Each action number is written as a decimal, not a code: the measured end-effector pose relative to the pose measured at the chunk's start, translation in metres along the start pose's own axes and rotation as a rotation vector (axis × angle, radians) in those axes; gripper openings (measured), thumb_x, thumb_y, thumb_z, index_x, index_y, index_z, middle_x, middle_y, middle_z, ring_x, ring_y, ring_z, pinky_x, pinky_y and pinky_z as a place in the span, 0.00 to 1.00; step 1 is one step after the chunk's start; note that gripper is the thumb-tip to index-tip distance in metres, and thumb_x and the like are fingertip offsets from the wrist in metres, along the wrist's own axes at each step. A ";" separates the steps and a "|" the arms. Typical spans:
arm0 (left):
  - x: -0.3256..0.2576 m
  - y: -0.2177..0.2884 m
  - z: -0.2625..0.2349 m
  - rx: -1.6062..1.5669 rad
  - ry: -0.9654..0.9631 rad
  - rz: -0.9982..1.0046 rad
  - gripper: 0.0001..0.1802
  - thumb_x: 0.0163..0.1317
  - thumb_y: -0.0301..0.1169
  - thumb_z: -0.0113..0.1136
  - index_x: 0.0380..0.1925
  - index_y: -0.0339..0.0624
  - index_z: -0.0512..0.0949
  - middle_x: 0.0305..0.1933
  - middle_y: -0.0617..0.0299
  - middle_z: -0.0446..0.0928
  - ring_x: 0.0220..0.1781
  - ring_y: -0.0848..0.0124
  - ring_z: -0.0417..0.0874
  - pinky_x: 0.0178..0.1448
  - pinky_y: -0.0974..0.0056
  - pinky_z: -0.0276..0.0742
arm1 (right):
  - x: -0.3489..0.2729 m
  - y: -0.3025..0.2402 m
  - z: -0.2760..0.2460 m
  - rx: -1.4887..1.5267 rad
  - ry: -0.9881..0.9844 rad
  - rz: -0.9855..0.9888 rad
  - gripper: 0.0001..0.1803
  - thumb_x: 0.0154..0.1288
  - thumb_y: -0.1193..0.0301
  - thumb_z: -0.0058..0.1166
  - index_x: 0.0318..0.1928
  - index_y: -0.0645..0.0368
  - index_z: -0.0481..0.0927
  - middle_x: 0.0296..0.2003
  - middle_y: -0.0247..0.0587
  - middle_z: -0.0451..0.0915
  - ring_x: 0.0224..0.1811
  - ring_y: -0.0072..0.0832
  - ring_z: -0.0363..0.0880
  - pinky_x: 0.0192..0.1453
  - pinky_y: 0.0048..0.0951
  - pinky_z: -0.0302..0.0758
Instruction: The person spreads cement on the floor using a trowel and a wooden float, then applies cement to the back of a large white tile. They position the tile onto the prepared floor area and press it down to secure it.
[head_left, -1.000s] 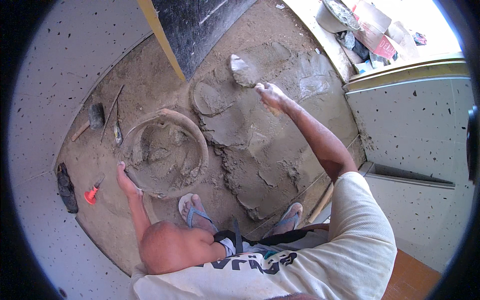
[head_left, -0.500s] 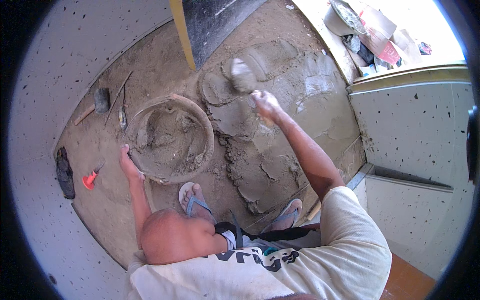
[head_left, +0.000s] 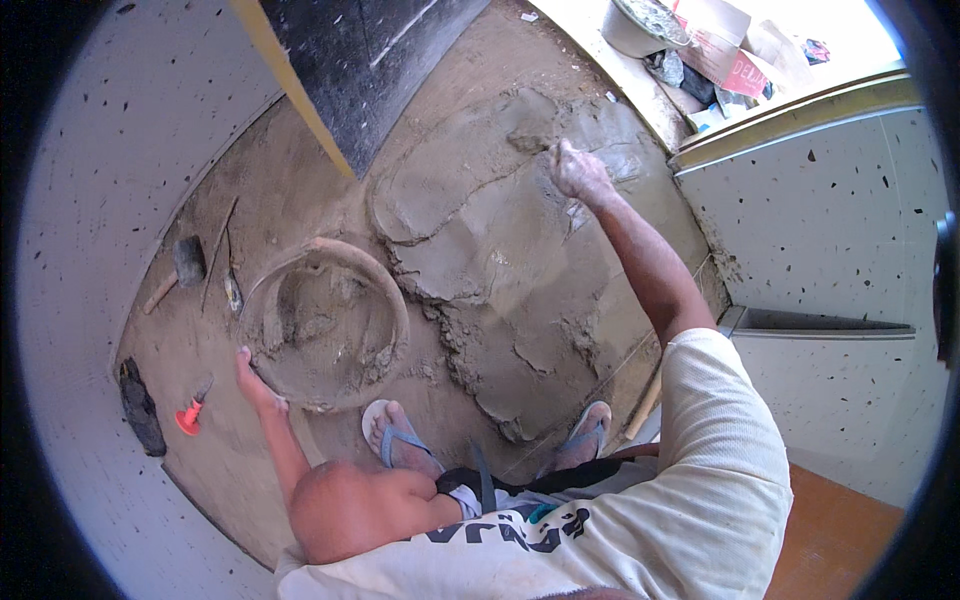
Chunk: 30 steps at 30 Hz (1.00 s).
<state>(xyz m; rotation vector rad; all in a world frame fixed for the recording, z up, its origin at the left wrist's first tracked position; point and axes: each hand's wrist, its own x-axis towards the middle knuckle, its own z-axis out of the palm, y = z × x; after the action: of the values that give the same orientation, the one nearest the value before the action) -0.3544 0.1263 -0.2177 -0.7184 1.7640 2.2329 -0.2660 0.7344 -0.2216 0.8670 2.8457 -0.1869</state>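
Note:
My right hand is closed round the handle of a trowel, whose mortar-smeared blade lies against the wet mortar, blurred and hard to pick out. A thick grey layer of this mortar covers the ground ahead of me, smoothed in wide strokes, with a ragged near-left edge. To its left stands a round basin with more mortar inside, heaped against its walls. At the basin's near-left side, my left hand grips it, the fingers partly hidden.
Left of the basin lie a mallet, thin rods, a red-handled tool and a dark lump. A dark door panel juts in from above. Beyond the threshold stands a bucket beside torn cardboard. Speckled walls flank me.
My right hand and the trowel have swept to the right across the mortar, leaving a smoother surface on the left. My left hand stays at the basin. The view has shifted slightly.

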 end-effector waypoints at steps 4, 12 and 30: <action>0.006 -0.002 -0.008 -0.017 0.001 -0.014 0.17 0.63 0.39 0.50 0.46 0.40 0.75 0.48 0.61 0.77 0.51 0.65 0.77 0.59 0.59 0.70 | 0.031 0.036 -0.009 0.003 0.025 0.132 0.25 0.70 0.55 0.36 0.50 0.66 0.71 0.43 0.64 0.80 0.47 0.52 0.80 0.53 0.49 0.75; 0.001 -0.001 0.000 -0.048 -0.033 -0.002 0.13 0.64 0.39 0.50 0.41 0.43 0.75 0.46 0.63 0.75 0.49 0.68 0.76 0.58 0.61 0.69 | 0.022 0.035 -0.001 0.636 -0.334 0.408 0.23 0.66 0.57 0.40 0.46 0.62 0.79 0.39 0.56 0.81 0.44 0.47 0.80 0.49 0.46 0.73; -0.050 0.008 0.076 0.652 -0.116 0.648 0.14 0.66 0.36 0.51 0.36 0.33 0.74 0.36 0.56 0.74 0.41 0.68 0.74 0.47 0.63 0.69 | -0.175 -0.221 -0.063 -0.248 -0.054 -0.880 0.21 0.65 0.72 0.43 0.58 0.63 0.69 0.42 0.51 0.78 0.43 0.44 0.81 0.43 0.41 0.79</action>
<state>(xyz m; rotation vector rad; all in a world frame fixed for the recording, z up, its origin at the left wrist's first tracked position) -0.3337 0.2036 -0.1733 0.1404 2.7081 1.7172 -0.2547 0.4679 -0.1112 -0.4585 2.8950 0.0472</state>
